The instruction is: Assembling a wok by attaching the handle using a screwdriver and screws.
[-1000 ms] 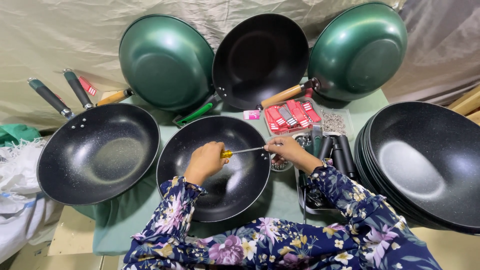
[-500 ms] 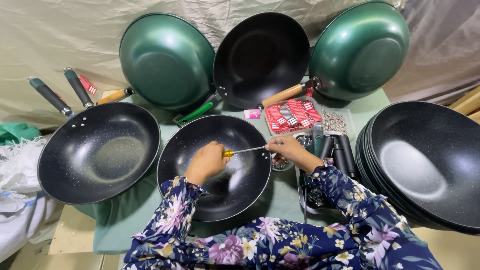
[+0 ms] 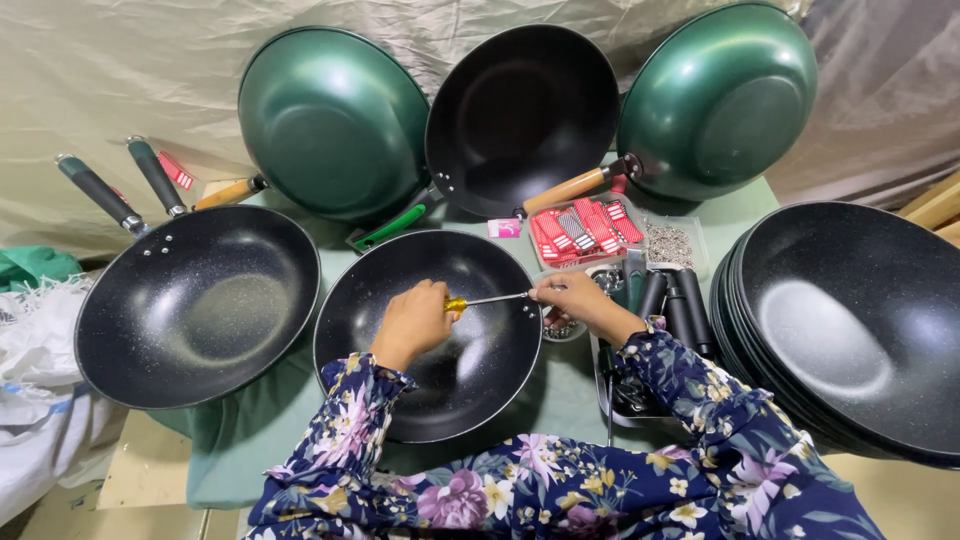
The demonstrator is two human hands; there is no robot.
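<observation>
Both our hands sit as they did half a second ago. Our left hand (image 3: 415, 320) stays clenched on the screwdriver (image 3: 487, 299) over the middle wok (image 3: 430, 335); our right hand (image 3: 577, 300) keeps pinching its tip at that wok's right rim. Nothing around the wok has shifted.

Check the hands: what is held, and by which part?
Left hand grips a screwdriver by its yellow handle. Right hand pinches the metal shaft near the tip, at the rim of the black pan.
</observation>
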